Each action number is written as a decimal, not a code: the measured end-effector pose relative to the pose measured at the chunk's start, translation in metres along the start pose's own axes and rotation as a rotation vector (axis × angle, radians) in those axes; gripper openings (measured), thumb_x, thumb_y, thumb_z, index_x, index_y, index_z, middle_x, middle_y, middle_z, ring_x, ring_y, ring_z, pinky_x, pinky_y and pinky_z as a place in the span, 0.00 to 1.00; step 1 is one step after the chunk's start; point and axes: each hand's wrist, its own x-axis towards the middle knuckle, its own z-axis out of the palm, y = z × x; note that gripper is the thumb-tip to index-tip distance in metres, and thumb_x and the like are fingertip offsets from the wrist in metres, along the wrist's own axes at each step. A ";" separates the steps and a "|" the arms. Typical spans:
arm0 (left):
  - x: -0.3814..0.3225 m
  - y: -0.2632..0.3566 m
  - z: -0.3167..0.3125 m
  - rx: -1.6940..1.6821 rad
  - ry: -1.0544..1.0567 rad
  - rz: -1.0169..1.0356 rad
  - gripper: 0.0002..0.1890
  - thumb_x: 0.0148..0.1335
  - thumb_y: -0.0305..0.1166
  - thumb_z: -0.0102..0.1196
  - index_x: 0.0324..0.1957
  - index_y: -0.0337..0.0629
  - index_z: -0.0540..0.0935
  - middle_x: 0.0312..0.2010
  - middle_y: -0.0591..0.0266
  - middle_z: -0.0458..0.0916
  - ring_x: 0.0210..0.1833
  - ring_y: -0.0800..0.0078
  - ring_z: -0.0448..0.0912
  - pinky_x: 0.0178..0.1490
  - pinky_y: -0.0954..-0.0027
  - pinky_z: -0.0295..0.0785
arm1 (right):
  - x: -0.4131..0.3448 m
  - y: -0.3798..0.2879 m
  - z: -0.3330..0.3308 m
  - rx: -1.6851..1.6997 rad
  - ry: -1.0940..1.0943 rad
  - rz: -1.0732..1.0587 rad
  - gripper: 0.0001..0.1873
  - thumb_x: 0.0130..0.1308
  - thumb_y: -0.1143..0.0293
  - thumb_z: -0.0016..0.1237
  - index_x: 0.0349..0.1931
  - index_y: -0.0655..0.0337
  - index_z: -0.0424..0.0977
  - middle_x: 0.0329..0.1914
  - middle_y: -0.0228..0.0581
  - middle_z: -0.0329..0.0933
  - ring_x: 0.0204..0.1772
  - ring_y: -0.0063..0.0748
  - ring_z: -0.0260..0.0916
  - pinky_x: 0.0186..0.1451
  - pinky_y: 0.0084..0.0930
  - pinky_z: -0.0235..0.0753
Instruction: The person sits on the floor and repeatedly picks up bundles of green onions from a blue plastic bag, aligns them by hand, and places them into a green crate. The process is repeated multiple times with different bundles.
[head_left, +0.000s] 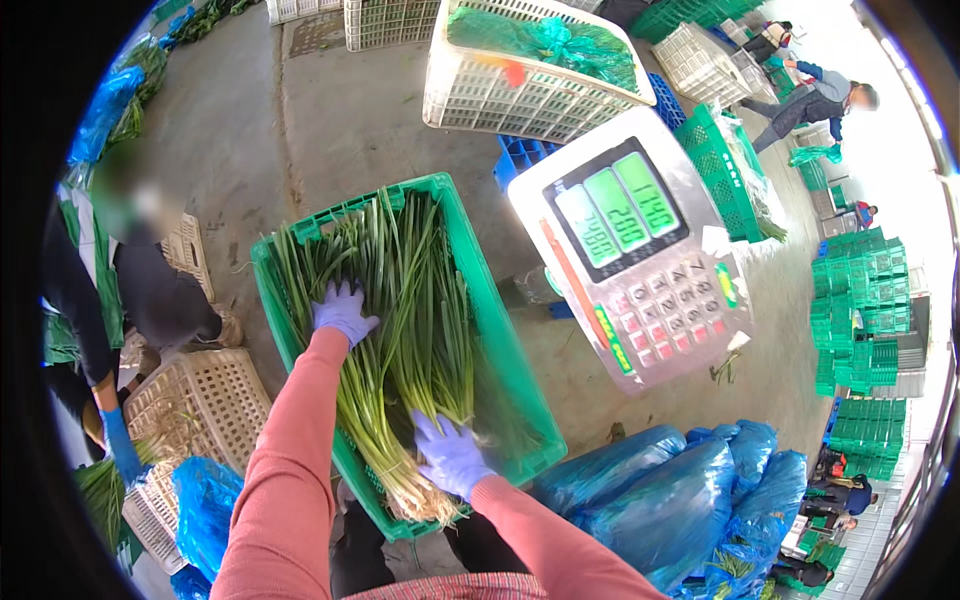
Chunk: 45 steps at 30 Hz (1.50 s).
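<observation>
A green plastic crate (510, 360) stands in front of me with bundles of long-leaved greens (409, 300), scallions or young garlic, lying lengthwise in it. Their pale root ends (420, 501) point towards me, and a thin band circles the nearest bundle. My left hand (343, 313), in a purple glove, rests with spread fingers on the leaves on the left side. Lower down, my right hand (452, 455), gloved the same way, lies with fingers apart against the stems just above the roots. Part of the crate's right side shows its bare inner wall.
A weighing scale's display and keypad (630, 247) rises right of the crate. Beyond stands a white crate (525, 94) of bagged greens. Blue plastic-wrapped bundles (660, 495) lie at lower right. On the left, a person (82, 300) with blue gloves works beside a beige crate (202, 397).
</observation>
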 end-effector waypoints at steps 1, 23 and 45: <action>-0.013 0.000 -0.005 0.006 -0.038 -0.013 0.46 0.61 0.59 0.62 0.78 0.52 0.64 0.83 0.54 0.49 0.84 0.46 0.50 0.75 0.23 0.53 | -0.029 -0.001 0.000 0.029 0.029 -0.024 0.32 0.65 0.53 0.62 0.64 0.61 0.73 0.84 0.39 0.47 0.81 0.55 0.55 0.69 0.62 0.70; -0.492 0.010 0.039 -0.866 -0.857 0.362 0.11 0.74 0.36 0.55 0.45 0.41 0.87 0.38 0.56 0.89 0.42 0.61 0.87 0.44 0.63 0.79 | -0.566 -0.279 0.351 0.318 0.198 0.861 0.13 0.61 0.56 0.58 0.30 0.57 0.83 0.38 0.49 0.84 0.43 0.55 0.81 0.46 0.48 0.82; -0.749 0.270 0.200 -0.476 -0.958 0.459 0.13 0.72 0.36 0.61 0.48 0.36 0.88 0.41 0.65 0.87 0.44 0.75 0.81 0.51 0.72 0.76 | -0.765 -0.076 0.424 1.316 1.053 1.349 0.15 0.68 0.57 0.54 0.47 0.55 0.85 0.46 0.47 0.86 0.51 0.51 0.83 0.57 0.40 0.80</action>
